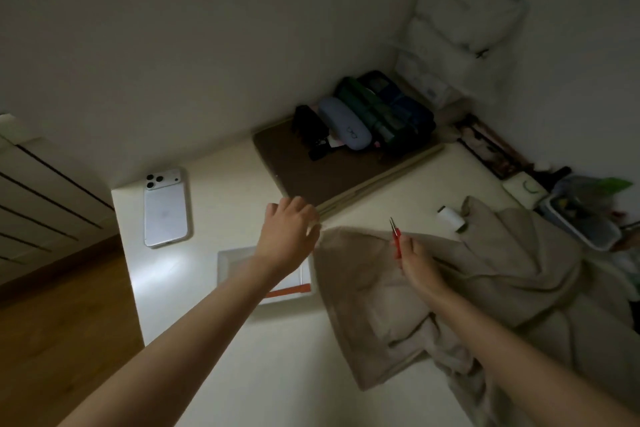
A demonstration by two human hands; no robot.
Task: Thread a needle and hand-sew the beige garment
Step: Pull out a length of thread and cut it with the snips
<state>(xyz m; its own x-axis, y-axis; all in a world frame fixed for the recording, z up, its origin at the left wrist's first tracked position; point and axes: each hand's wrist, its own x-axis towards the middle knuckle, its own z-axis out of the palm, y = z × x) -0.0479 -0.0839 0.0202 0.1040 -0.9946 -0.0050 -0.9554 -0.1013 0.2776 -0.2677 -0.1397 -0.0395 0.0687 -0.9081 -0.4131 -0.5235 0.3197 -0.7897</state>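
Dim, head-worn view looking down at a white table (277,374) with two bare forearms reaching forward. The beige garment (485,288) lay heaped on the right half of the table, its upper left corner drawn out toward the left hand (291,229). That hand's fingers were curled down at the corner; whether they pinched cloth, thread or nothing could not be told. The right hand (412,253) hovered over the garment, its fingers wrapped firmly round small red thread snips (396,239) with the blades pointing up and away. No needle or thread could be made out in the low light. A white spool (450,218) stood just beyond the garment, a phone (166,208) lay far left, and a shallow white tray (228,263) sat under the left forearm. This looked like a thread-cutting step. To do it well, the thread should be held taut and lifted clear, and the blade tips brought close to it but kept off the cloth.
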